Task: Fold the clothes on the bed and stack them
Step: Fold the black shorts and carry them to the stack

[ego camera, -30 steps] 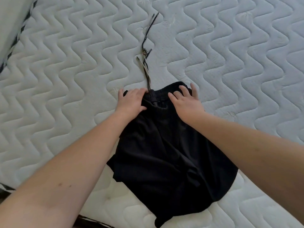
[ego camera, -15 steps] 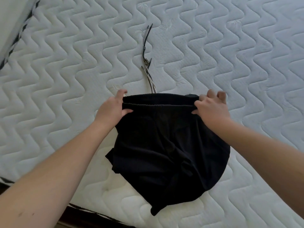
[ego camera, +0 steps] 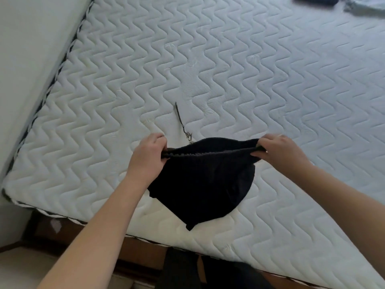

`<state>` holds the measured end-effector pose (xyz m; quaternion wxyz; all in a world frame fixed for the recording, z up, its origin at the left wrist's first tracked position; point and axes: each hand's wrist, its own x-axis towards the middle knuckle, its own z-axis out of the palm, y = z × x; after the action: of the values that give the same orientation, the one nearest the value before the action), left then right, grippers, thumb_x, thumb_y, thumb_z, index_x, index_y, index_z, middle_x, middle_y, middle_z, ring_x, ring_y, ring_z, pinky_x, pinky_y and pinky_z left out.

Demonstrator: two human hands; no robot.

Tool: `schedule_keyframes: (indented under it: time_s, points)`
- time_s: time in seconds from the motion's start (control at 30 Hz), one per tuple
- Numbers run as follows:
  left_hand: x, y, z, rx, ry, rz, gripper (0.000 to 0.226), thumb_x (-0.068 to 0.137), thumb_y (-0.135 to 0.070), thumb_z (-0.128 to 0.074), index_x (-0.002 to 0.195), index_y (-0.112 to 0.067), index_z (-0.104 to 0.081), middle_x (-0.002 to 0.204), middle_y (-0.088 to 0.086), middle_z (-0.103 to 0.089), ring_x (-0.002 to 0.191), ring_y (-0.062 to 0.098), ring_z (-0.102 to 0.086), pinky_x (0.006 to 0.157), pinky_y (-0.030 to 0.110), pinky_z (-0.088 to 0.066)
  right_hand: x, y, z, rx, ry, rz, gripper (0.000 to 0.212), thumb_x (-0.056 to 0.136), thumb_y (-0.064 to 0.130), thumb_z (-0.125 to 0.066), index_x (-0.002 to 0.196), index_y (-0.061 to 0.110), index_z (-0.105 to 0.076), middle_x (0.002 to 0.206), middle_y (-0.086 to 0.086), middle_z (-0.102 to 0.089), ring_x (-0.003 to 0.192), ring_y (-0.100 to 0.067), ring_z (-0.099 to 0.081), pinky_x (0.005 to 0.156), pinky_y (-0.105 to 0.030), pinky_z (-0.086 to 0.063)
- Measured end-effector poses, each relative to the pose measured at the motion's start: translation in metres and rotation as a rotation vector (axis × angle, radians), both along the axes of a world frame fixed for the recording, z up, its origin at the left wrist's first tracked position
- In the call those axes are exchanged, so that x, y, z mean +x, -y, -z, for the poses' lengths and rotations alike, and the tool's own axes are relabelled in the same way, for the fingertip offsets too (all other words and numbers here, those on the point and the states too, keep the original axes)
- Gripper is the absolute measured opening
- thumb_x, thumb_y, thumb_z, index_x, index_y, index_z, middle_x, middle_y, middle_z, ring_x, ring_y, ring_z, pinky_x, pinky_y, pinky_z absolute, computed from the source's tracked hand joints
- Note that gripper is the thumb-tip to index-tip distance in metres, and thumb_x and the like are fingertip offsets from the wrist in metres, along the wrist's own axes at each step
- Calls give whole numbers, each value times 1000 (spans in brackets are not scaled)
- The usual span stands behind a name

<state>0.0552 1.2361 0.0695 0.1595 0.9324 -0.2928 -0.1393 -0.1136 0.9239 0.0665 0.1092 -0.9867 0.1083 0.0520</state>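
— Since the earlier frames, both hands moved apart along the waistband and lifted it off the mattress; before, they pressed it flat near the middle.

— How was the grip at this moment?

— On the left hand (ego camera: 148,158) the fingers were curled and pinched one end of the elastic waistband. Those of the right hand (ego camera: 278,150) were curled around the other end. Between them the band was stretched almost straight.

— And the garment itself?

— It was a pair of black shorts (ego camera: 205,180), soft and matte, with a ribbed waistband. The cloth hung down from the band in a rounded shape, and its lower corner touched the white quilted mattress (ego camera: 229,69) near the front edge. A thin dark drawstring (ego camera: 180,119) lay on the mattress just behind the band.

— Anything else on the bed?

— Some other clothes (ego camera: 333,2) lay at the far corner, too blurred to identify.
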Motion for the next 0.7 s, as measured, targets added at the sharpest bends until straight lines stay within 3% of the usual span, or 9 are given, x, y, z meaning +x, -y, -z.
schedule_keyframes:
  time_s: [0.13,0.2,0.27,0.3,0.37,0.43,0.57,0.63,0.7]
  points:
    - [-21,-1,-51,-15,-90,-41,22,87,-21,-66,85,-28,-45,83,0,-67,81,32,-62,67,36,-45,-40,5,-52,186,157,106,19,83,23,-76,92,20,-59,81,3,-61,63,-22,-57,56,-25,-36]
    - [-28,3,-79,-17,-84,-34,16,87,-23,-67,95,-29,-55,89,-3,-71,86,29,-64,70,35,-47,-56,3,-74,312,182,178,34,84,27,-74,109,33,-52,82,17,-55,68,-2,-53,60,-14,-34]
    - [-31,9,-108,-9,-90,-17,27,87,-25,-70,111,-34,-65,101,-8,-73,96,21,-65,82,35,-51,-66,5,-95,386,154,229,49,83,32,-73,127,36,-51,90,24,-53,76,-1,-53,68,-14,-38]
    - [-32,11,-123,5,-97,-10,31,86,-25,-71,115,-36,-67,102,-9,-73,98,18,-64,85,34,-51,-71,7,-105,396,133,228,45,83,33,-74,125,33,-57,93,22,-54,81,-5,-54,72,-18,-39]
    - [-33,17,-152,35,-122,19,28,84,-26,-73,110,-37,-72,95,-10,-72,95,15,-64,84,35,-52,-78,14,-128,444,126,261,20,81,36,-76,99,31,-68,86,17,-58,81,-11,-56,70,-22,-38]
    - [-33,23,-181,52,-123,54,21,82,-26,-76,101,-36,-74,83,-12,-69,85,11,-63,77,33,-51,-84,22,-152,523,157,309,16,79,38,-77,77,36,-62,77,14,-61,78,-8,-58,65,-23,-38]
    - [-33,29,-234,0,-127,77,24,76,-24,-81,83,-44,-71,69,-18,-66,69,-5,-61,60,17,-43,-91,26,-187,763,215,331,16,83,35,-74,78,42,-61,82,28,-67,78,5,-61,70,-27,-44]
    - [-31,32,-257,-13,-120,116,28,73,-24,-83,77,-47,-68,68,-22,-67,68,-8,-61,58,13,-41,-92,25,-200,842,247,351,16,84,38,-73,77,42,-60,73,26,-65,71,4,-60,67,-27,-42]
    - [-28,33,-273,-27,-112,147,28,72,-26,-85,75,-48,-68,72,-24,-67,70,-9,-62,56,9,-41,-92,24,-210,889,287,382,13,83,41,-73,85,39,-61,78,20,-68,77,-3,-65,70,-26,-45]
